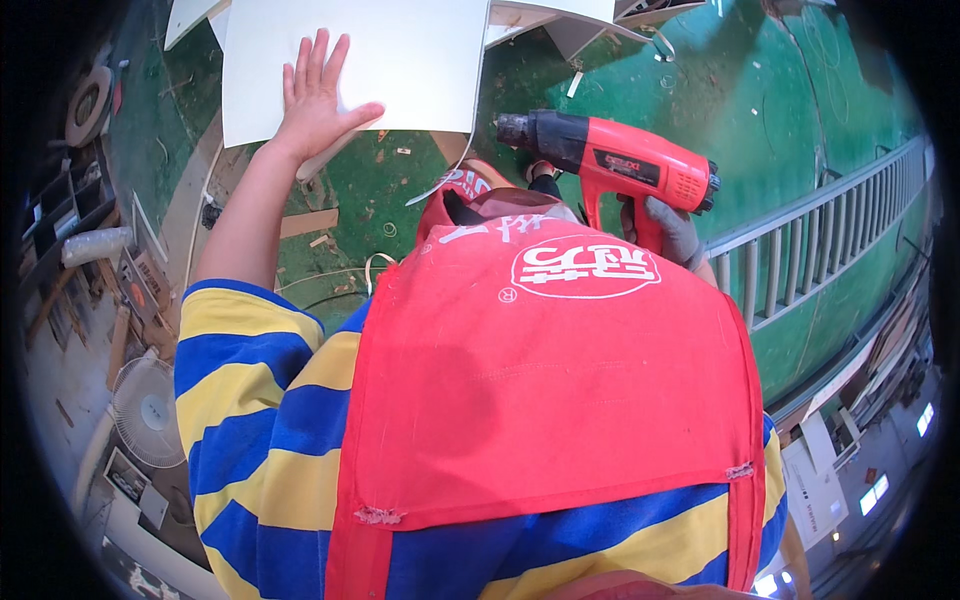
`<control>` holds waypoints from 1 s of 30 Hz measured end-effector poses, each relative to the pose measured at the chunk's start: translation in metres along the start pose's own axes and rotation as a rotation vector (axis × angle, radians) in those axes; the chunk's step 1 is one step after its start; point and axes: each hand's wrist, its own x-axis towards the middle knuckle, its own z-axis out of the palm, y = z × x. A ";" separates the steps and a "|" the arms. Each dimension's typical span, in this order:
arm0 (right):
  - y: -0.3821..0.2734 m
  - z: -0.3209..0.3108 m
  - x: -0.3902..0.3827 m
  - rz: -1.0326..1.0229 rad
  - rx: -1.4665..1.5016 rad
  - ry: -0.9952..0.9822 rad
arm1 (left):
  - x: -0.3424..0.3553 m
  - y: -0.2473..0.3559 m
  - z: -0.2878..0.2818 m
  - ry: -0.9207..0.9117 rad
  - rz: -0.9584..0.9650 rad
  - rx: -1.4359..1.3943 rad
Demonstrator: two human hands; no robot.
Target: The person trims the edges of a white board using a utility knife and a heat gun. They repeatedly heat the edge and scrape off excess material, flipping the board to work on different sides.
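Note:
My left hand (318,100), bare, lies with fingers spread on a white board (420,60) at the top of the view. My right hand (668,228), in a grey glove, grips the handle of a red and black heat gun (635,160), whose nozzle points left, just beside the board's lower right corner. A thin white strip (440,182) curves down from below that corner. My red apron covers much of the lower view.
A metal ladder (820,225) lies along the right over the green floor (740,100). At the left are a fan (148,410), a roll of plastic wrap (95,245), dark shelving and wood scraps. More white panels (550,22) stand behind the board.

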 end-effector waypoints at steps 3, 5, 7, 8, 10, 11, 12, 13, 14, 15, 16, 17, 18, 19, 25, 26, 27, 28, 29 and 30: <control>-0.001 -0.002 -0.001 0.022 -0.015 0.001 | 0.001 0.000 0.001 -0.003 0.002 -0.001; -0.001 -0.002 -0.001 0.028 -0.010 -0.002 | 0.002 -0.001 0.001 -0.005 0.002 -0.006; -0.002 -0.002 -0.001 0.032 -0.003 -0.004 | 0.001 -0.001 0.002 -0.005 0.002 0.003; -0.002 -0.002 -0.002 0.032 0.003 -0.003 | 0.001 -0.002 0.002 -0.004 0.004 0.008; -0.002 -0.001 -0.002 0.027 0.008 0.000 | 0.002 -0.002 0.002 -0.009 0.003 0.007; -0.002 -0.001 -0.002 0.023 0.008 0.003 | 0.002 -0.002 0.002 -0.012 0.003 0.006; -0.002 -0.001 -0.002 0.020 0.008 0.005 | 0.003 -0.001 0.002 -0.012 0.005 0.009; -0.001 -0.002 -0.002 0.026 0.013 0.004 | 0.003 -0.001 0.001 -0.013 0.006 0.012; -0.001 -0.003 -0.002 0.032 0.016 0.003 | 0.003 -0.001 0.001 -0.013 0.008 0.014; -0.001 -0.004 -0.002 0.038 0.019 0.002 | 0.004 -0.001 0.001 -0.014 0.008 0.014; -0.001 -0.004 -0.002 0.029 0.015 0.000 | 0.005 -0.001 0.001 -0.016 0.007 0.015; -0.002 -0.004 -0.002 0.023 0.008 -0.002 | 0.005 -0.001 0.001 -0.018 0.005 0.014; -0.002 -0.004 -0.002 0.016 0.002 -0.004 | 0.005 -0.001 0.002 -0.014 0.007 0.014; -0.001 -0.004 -0.002 0.018 0.005 0.000 | 0.005 -0.001 0.002 -0.009 0.009 0.013; -0.003 -0.005 -0.003 0.030 -0.015 0.006 | 0.007 -0.001 0.003 -0.011 0.009 0.016; -0.003 -0.006 -0.003 0.031 -0.015 0.003 | 0.007 -0.001 0.003 -0.011 0.010 0.017; -0.003 -0.006 -0.003 0.032 -0.016 -0.001 | 0.007 0.000 0.002 -0.013 0.007 0.018; -0.003 -0.006 -0.003 0.023 -0.017 0.009 | 0.007 0.000 0.002 -0.016 0.004 0.019; -0.002 -0.006 -0.003 0.013 -0.018 0.021 | 0.008 -0.001 0.002 -0.018 0.003 0.020; -0.001 -0.006 -0.003 0.004 -0.019 0.032 | 0.009 -0.001 0.002 -0.016 0.007 0.020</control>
